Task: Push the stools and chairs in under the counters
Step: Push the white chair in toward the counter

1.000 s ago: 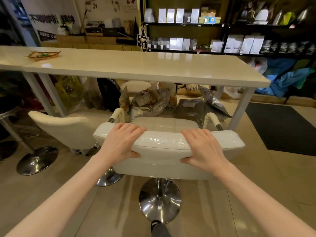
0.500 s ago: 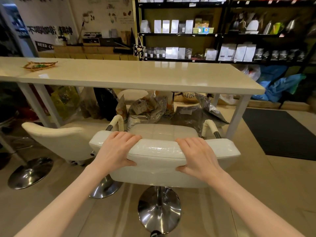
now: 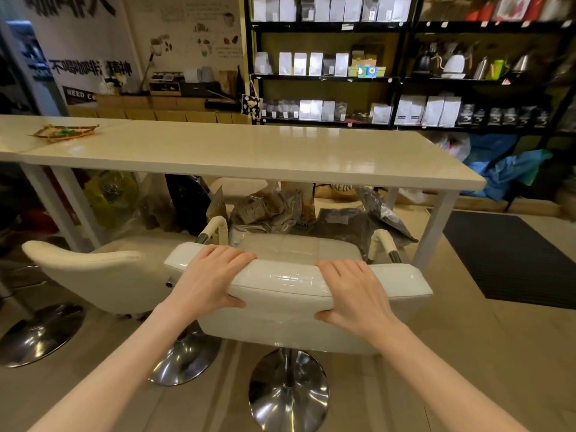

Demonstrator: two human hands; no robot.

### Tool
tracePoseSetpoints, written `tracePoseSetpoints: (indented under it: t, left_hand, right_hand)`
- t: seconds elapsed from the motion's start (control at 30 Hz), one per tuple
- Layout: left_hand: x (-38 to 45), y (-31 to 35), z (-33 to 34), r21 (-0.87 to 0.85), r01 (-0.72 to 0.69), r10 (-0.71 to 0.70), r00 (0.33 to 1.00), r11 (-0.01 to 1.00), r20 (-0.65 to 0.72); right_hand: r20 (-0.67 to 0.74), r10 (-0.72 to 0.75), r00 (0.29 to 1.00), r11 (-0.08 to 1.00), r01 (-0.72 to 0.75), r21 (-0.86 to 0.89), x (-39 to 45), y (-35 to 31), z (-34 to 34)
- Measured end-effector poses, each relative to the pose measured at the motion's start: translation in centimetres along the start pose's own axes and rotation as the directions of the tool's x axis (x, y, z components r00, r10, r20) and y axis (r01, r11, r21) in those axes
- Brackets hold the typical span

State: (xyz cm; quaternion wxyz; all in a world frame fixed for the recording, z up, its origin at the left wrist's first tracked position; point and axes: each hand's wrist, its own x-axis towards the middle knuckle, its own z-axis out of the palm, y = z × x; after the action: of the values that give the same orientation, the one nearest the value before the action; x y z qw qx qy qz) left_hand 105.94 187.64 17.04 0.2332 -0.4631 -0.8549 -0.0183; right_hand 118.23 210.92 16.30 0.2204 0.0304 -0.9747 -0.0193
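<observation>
A cream bar chair [image 3: 283, 310] with padded armrests and a round chrome base [image 3: 288, 391] stands in front of the long cream counter [image 3: 249, 151]. Its seat points toward the counter, the front edge near the counter's underside. My left hand [image 3: 212, 279] grips the left part of the backrest top, fingers over the top and thumb on the back. On the right part, my right hand [image 3: 355, 291] grips the backrest the same way. A second cream chair [image 3: 93, 275] stands to the left, turned sideways beside the counter leg.
Bags [image 3: 271, 210] and foil sacks lie on the floor under the counter, right ahead of the chair. A white counter leg [image 3: 434, 226] stands to the right, with a dark floor mat [image 3: 511, 257] beyond it. A chrome stool base [image 3: 37, 332] sits at the far left. Shelves line the back wall.
The chair and both hands have moved forward toward the counter; the view has come closer to the counter. The grip on the backrest is unchanged.
</observation>
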Motion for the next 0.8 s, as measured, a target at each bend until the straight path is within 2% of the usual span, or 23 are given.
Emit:
tracePoseSetpoints:
  t: [0.8]
  left_hand:
    - [3.9,-2.5,2.3,-0.011,-0.013,0.013,1.000,1.000,-0.016]
  right_hand:
    - [0.017,0.012,1.000,1.000,-0.011,-0.011,3.8,2.3,1.6]
